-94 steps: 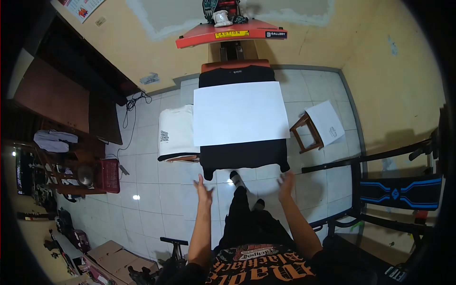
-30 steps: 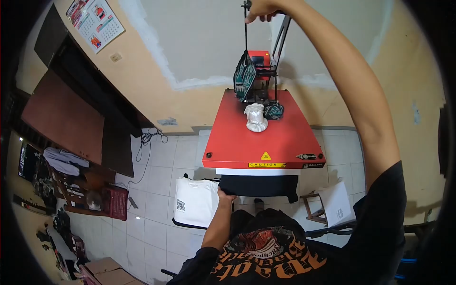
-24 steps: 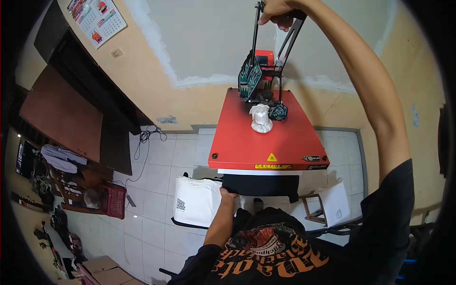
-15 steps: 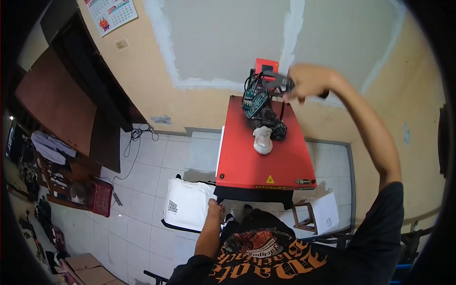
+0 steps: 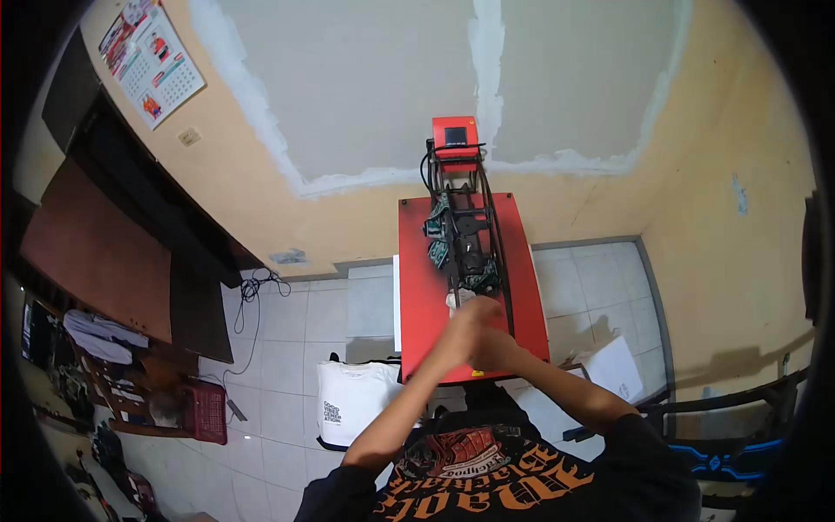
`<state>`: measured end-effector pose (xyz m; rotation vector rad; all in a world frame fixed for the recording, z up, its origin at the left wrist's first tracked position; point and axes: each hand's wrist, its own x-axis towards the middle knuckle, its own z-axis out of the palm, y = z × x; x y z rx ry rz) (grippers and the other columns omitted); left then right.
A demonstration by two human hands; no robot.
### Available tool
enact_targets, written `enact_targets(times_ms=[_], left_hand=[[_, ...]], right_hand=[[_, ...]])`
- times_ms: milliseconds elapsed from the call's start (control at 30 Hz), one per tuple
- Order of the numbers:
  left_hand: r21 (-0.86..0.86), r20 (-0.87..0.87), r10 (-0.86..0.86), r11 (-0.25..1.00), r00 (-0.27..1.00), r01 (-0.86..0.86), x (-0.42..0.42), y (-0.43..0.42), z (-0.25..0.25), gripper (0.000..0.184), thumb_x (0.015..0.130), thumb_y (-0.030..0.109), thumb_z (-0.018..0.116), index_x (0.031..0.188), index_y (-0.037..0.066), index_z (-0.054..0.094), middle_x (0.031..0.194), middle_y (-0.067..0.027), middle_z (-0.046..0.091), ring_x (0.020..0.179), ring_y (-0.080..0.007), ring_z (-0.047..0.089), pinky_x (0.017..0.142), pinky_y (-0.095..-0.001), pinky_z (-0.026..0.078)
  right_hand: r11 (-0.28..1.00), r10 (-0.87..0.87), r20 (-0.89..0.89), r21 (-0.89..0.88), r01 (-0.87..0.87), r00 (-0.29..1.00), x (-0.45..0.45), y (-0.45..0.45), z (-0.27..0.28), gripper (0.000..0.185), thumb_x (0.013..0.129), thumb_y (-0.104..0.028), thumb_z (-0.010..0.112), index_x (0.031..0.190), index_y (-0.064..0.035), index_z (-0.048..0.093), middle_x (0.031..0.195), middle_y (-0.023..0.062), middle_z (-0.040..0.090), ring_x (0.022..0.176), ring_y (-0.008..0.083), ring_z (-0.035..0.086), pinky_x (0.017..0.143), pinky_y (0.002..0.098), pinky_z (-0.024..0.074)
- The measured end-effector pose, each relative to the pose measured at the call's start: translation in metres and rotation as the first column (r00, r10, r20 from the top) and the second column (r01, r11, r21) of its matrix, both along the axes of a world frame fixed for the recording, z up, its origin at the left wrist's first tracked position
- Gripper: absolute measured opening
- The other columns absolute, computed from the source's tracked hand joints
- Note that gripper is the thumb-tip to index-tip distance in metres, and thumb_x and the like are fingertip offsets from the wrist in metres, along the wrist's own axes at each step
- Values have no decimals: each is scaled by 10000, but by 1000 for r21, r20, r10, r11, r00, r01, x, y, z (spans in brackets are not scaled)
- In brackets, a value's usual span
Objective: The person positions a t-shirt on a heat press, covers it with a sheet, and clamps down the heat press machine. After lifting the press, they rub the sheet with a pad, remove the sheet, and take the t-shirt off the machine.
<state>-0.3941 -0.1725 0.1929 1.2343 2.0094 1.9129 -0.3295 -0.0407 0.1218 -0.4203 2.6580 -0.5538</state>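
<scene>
As this press (image 5: 426, 322) looks heavy, I favour its six-o'clock lever end (image 5: 508, 304); whether both hands (image 5: 475, 330) open or grip, I cannot tell.

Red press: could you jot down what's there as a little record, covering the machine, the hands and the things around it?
Machine: red press, with a red control box at its far end
On top: teal-patterned cloth
Hands: left hand and right hand close together over the press's near part; blurred, grip unclear
Left side: white shirt with dark lettering
Right side: white sheet with small print
Wall: calendar, upper left
</scene>
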Motion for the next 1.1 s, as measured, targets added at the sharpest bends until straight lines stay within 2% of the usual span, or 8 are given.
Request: enact_targets(times_ms=[33,133,400,533,633,733,933,1100], left_hand=[[-62,-292,-59,997,955,43,7,23,-26,239,998,218,553,992,-5,639,1037,-189,662,1033,-380,637,925,-438,506],[-447,-153,-207,886,966,119,33,37,-2,194,973,197,570,1011,13,616,1038,-182,613,1040,-412,593,870,-490,500],[-368,-227,106,911,968,-186,19,40,-107,185,895,183,655,883,33,547,906,-170,561,929,-406,569,807,-525,456],[-438,261,164,898,951,-34,14,43,-132,205,942,213,636,908,25,563,912,-143,591,898,-350,587,772,-487,447],[-406,824,270,895,498,187,-9,47,-140,255,1001,245,601,1017,-8,583,1025,-151,674,973,-314,648,844,-458,487],[-247,167,65,969,984,-22,3,44,-181,248,1019,250,574,1067,8,603,1000,-205,707,988,-351,700,860,-448,538],[-878,-34,-153,477,988,44,39,39,-147,338,1037,319,449,1080,29,617,885,-239,729,746,-439,732,681,-596,569],[-832,-69,-65,554,995,-21,41,36,-151,358,1012,359,478,964,47,646,735,-227,713,699,-423,731,641,-573,582]], right_hand=[[984,35,-745,-89,-151,666,15,8,-51,322,869,-319,704,1065,-69,752,1049,206,736,991,353,715,883,477,559],[981,-38,-270,-193,-16,962,44,6,-71,337,872,-322,705,1082,-62,744,1056,214,733,992,355,712,883,483,555],[963,-166,-109,-233,137,980,2,-26,-105,379,879,-331,709,1126,-45,724,1073,235,723,996,360,705,883,498,543],[938,-117,-47,-333,95,992,14,-7,-80,401,883,-336,711,1149,-36,714,1082,245,718,998,363,701,882,506,538],[915,39,156,-402,27,987,-2,29,-4,418,885,-339,712,1165,-29,706,1088,253,714,1000,365,698,882,511,533],[978,-96,77,-180,108,992,-46,57,57,367,939,-359,676,898,5,687,879,219,697,816,407,670,789,493,542],[925,-266,-781,-42,377,566,-167,58,-50,309,964,-335,635,1074,-49,671,1136,201,683,856,411,698,721,518,582],[797,-481,-453,130,589,751,-203,44,-74,260,975,-263,588,1037,-27,679,1047,215,696,848,374,740,689,486,616]])
